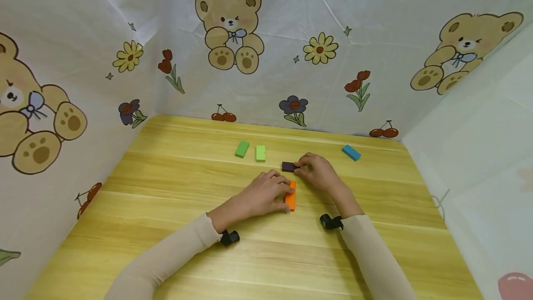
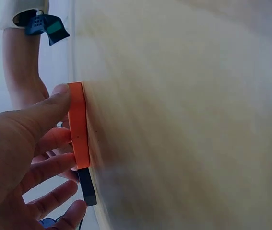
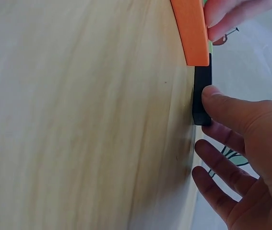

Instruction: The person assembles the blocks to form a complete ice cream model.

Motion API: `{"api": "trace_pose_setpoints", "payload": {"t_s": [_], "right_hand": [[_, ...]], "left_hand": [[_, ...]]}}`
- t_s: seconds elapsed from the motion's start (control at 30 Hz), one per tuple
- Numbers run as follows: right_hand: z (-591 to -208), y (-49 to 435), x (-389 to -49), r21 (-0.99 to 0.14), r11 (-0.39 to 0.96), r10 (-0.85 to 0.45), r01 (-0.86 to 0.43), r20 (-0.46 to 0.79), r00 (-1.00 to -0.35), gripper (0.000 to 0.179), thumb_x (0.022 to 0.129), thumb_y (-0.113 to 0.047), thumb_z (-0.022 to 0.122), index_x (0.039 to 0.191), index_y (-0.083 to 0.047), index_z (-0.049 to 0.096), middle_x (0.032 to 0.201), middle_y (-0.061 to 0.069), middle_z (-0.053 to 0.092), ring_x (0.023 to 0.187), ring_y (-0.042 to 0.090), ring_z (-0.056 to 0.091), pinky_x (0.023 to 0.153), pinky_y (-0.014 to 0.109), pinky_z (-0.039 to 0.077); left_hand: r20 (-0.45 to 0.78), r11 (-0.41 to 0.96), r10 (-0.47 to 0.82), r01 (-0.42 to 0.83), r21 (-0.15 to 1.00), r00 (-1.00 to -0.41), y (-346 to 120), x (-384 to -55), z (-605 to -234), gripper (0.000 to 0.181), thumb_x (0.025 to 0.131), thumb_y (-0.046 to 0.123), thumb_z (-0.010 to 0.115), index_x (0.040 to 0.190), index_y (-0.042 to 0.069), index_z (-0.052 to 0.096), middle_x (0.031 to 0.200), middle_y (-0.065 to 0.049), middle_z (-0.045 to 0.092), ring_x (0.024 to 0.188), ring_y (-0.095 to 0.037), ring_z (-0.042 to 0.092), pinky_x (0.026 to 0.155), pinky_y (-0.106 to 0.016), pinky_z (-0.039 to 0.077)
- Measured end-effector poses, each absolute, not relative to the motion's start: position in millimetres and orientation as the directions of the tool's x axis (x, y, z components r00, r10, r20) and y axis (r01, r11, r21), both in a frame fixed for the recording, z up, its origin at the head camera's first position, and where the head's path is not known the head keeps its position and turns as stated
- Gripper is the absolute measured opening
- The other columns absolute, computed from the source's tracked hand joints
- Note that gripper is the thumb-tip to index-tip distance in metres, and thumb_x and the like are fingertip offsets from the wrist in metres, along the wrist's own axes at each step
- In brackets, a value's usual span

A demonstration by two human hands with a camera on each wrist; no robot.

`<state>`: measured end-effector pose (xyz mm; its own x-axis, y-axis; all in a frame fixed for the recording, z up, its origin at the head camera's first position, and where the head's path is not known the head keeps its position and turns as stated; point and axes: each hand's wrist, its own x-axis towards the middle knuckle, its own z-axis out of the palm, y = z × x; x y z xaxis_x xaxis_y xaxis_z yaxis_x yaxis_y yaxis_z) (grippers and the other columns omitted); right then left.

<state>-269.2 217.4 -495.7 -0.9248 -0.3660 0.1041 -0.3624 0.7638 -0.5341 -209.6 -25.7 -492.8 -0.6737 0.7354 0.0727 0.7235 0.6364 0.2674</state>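
On the wooden table (image 1: 266,263), left hand (image 1: 266,194) pinches orange block (image 1: 292,199); right hand (image 1: 319,172) pinches black block (image 1: 288,167); remaining fingers spread.

A person's left arm (image 1: 166,253) slants in from the near left, the left hand (image 1: 264,194) pinching between thumb (image 2: 44,112) and fingers (image 2: 49,170), the outer ones spread. The right arm (image 1: 372,249) reaches in from the near right, the right hand (image 1: 318,171) farther off and to the right, thumb and forefinger pinching, other fingers fanned; the forefinger's exact bend, partly hidden, is hard to tell.
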Motion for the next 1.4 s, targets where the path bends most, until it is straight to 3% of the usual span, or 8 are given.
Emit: {"api": "trace_pose_setpoints", "payload": {"t_s": [0.17, 0.27, 0.53, 0.77, 1.4], "right_hand": [[-495.1, 217.5, -267.9, -0.529, 0.762, -0.38, -0.373, 0.102, -0.919, 0.018, 0.101, -0.018, 0.078, 0.116, -0.012, 0.084, 0.12, 0.006, 0.076, 0.114, 0.031, 0.072, 0.104, 0.054, 0.057], [-495.1, 218.2, -268.1, -0.526, 0.759, -0.394, -0.384, 0.099, -0.914, 0.016, 0.102, -0.016, 0.076, 0.116, -0.011, 0.083, 0.123, 0.007, 0.076, 0.116, 0.033, 0.071, 0.105, 0.056, 0.056], [-494.6, 219.9, -265.9, -0.518, 0.754, -0.407, -0.403, 0.111, -0.906, 0.016, 0.102, -0.013, 0.075, 0.116, -0.009, 0.083, 0.123, 0.009, 0.076, 0.116, 0.034, 0.071, 0.106, 0.057, 0.055], [-494.3, 220.1, -261.6, -0.508, 0.765, -0.398, -0.395, 0.109, -0.911, 0.014, 0.102, -0.016, 0.076, 0.113, -0.011, 0.082, 0.122, 0.007, 0.076, 0.116, 0.033, 0.07, 0.107, 0.056, 0.055], [-494.5, 222.9, -239.9, -0.513, 0.756, -0.423, -0.406, 0.089, -0.902, 0.016, 0.1, -0.02, 0.078, 0.114, -0.014, 0.084, 0.121, 0.004, 0.077, 0.114, 0.028, 0.069, 0.104, 0.053, 0.057]], "left_hand": [[0.102, 0.63, 0.728, 0.721, 0.289, -0.677, -26.4, -220.7, -486.0, 0.05, 0.103, 0.059, 0.065, 0.141, 0.027, 0.07, 0.151, 0.004, 0.063, 0.14, -0.024, 0.052, 0.116, -0.048, 0.047], [0.14, 0.655, 0.688, 0.692, 0.304, -0.712, -24.5, -238.0, -483.5, 0.042, 0.108, 0.05, 0.062, 0.141, 0.026, 0.07, 0.147, 0.003, 0.066, 0.134, -0.024, 0.057, 0.111, -0.046, 0.051], [0.145, 0.762, 0.581, 0.597, 0.251, -0.801, -12.2, -278.6, -490.4, 0.03, 0.106, 0.03, 0.07, 0.135, 0.023, 0.074, 0.135, 0.001, 0.074, 0.115, -0.024, 0.063, 0.099, -0.041, 0.055], [0.132, 0.756, 0.59, 0.602, 0.258, -0.797, -6.8, -283.5, -497.7, 0.026, 0.105, 0.025, 0.072, 0.131, 0.022, 0.075, 0.129, 0.001, 0.076, 0.105, -0.023, 0.061, 0.092, -0.037, 0.053], [0.126, 0.71, 0.62, 0.622, 0.33, -0.774, -14.3, -267.2, -498.2, 0.027, 0.104, 0.025, 0.074, 0.131, 0.022, 0.076, 0.127, 0.002, 0.076, 0.108, -0.022, 0.062, 0.092, -0.036, 0.055]]}}
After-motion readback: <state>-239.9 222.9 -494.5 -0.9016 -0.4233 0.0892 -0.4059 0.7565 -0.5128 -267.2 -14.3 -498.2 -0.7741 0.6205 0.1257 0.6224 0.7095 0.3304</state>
